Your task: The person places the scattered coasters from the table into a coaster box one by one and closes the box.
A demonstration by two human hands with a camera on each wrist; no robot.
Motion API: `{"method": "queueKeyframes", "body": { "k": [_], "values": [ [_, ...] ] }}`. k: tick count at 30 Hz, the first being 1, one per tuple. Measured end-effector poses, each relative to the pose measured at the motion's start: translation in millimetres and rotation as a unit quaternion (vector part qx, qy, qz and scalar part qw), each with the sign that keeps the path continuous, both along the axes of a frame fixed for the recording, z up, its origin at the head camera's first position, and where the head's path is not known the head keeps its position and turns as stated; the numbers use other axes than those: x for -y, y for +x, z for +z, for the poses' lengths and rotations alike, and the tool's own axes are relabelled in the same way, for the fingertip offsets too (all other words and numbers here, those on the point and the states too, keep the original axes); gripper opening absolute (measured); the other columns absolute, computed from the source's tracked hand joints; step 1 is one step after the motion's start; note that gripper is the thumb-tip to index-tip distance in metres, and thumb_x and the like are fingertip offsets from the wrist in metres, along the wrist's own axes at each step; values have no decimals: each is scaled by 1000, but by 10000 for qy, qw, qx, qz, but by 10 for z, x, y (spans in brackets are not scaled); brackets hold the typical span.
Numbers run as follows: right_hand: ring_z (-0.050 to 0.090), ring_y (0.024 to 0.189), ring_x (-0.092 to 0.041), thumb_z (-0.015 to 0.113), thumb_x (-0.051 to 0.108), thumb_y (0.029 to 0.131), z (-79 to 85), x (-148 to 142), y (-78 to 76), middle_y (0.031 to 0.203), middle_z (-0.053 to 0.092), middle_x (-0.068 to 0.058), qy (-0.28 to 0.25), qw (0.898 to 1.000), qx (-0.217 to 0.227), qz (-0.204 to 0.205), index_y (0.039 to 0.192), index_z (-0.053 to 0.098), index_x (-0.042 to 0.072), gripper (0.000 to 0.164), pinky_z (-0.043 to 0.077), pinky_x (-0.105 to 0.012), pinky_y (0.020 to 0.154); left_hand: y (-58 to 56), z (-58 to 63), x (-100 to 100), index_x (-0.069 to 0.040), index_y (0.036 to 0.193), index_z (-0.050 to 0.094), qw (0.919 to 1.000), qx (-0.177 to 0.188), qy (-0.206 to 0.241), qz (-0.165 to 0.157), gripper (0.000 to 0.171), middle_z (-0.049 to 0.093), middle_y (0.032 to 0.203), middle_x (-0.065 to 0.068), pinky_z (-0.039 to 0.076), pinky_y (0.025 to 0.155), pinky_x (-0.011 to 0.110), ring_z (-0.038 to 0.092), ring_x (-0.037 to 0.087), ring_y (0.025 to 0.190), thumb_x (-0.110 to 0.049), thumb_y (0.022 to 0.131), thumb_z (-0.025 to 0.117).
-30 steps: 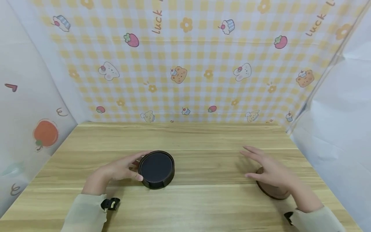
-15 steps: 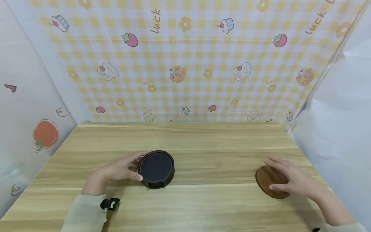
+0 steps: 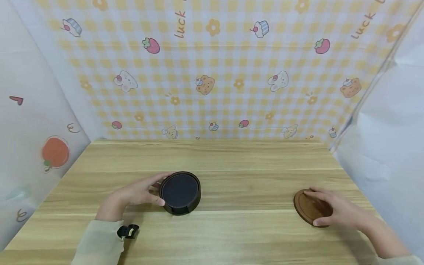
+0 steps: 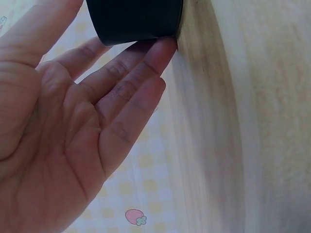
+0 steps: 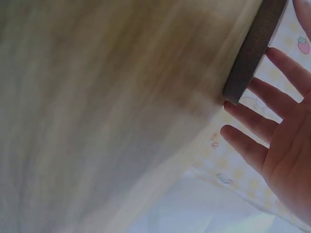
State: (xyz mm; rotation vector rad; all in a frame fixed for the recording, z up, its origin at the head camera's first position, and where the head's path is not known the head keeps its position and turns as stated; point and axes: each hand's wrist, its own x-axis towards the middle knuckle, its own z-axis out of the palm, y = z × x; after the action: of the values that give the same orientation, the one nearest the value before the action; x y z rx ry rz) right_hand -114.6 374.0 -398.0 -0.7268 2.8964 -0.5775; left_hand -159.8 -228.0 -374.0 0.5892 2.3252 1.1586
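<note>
A round black coaster holder point(image 3: 179, 209) with a black coaster point(image 3: 180, 190) on top sits on the table left of the middle. My left hand point(image 3: 140, 191) holds its left side, thumb in front and fingers behind. In the left wrist view, fingertips touch the holder's dark wall point(image 4: 136, 19). Over on the right, a round brown wooden coaster point(image 3: 308, 208) lies on the table. My right hand point(image 3: 338, 208) grips its right side between thumb and fingers, covering that edge. The right wrist view has fingertips against the coaster's thick rim point(image 5: 252, 53).
The pale wood-grain table point(image 3: 238, 235) spreads between both hands. Behind it hangs a yellow checked cloth point(image 3: 225, 66) with cartoon prints. White sheets stand at the left point(image 3: 29, 121) and right point(image 3: 381, 132).
My right hand has moved right and down from above the brown coaster to its right edge, and its thumb and fingers now grip it. My left hand stays on the black holder.
</note>
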Motion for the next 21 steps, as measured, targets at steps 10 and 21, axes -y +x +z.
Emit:
{"method": "queueKeyframes", "body": {
  "k": [10, 21],
  "values": [
    [40, 124, -63, 90, 44, 65, -44, -4, 30, 147, 40, -33, -119, 9998, 164, 47, 142, 52, 10, 92, 43, -70, 84, -16, 3, 14, -9, 157, 26, 10000, 51, 69, -50, 94, 45, 145, 28, 50, 94, 57, 52, 49, 126, -22, 81, 81],
    [42, 120, -64, 88, 44, 68, -14, 28, 41, 145, 39, -37, 173, 9995, 236, -72, 139, 54, 4, 89, 50, -63, 78, -10, -17, 18, -10, 157, 26, 9998, -7, 118, -138, 93, 45, 144, 28, 49, 96, 58, 53, 47, 125, -23, 82, 80]
  ]
}}
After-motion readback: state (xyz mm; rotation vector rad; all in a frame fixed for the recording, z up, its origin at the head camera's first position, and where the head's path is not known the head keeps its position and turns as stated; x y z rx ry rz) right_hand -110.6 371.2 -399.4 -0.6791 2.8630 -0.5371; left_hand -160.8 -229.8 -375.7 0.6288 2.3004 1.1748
